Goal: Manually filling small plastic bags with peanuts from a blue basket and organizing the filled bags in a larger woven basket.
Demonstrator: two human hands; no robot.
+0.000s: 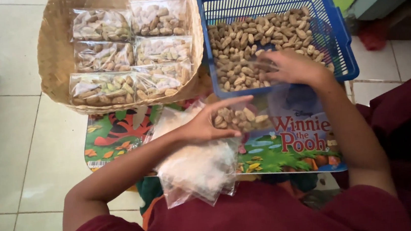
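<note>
Peanuts (258, 38) in their shells fill the blue basket (342, 40) at upper right; the right hand (289, 67) lies among them, fingers curled into the heap, though whether it has closed on any cannot be told. The left hand (206, 126) holds a clear bag (236, 119) by its mouth, thumb and fingers pinched on the film, with a few peanuts already inside; the bag lies on a picture board (290, 142) just in front of the basket. A stack of empty bags (198, 167) rests under the left forearm, over the person's lap. Six filled packets (130, 52) lie in rows in the woven tray (56, 54) at upper left, well apart from both hands.

Likely faults, as judged from this arrangement: the bag mouth looks narrow and limp, so peanuts brought over could strike its edge and scatter onto the board or tiled floor (11, 151). A loosened pinch would let the bag sag and spill. The slippery stack could slide off the lap if the forearm lifts.
</note>
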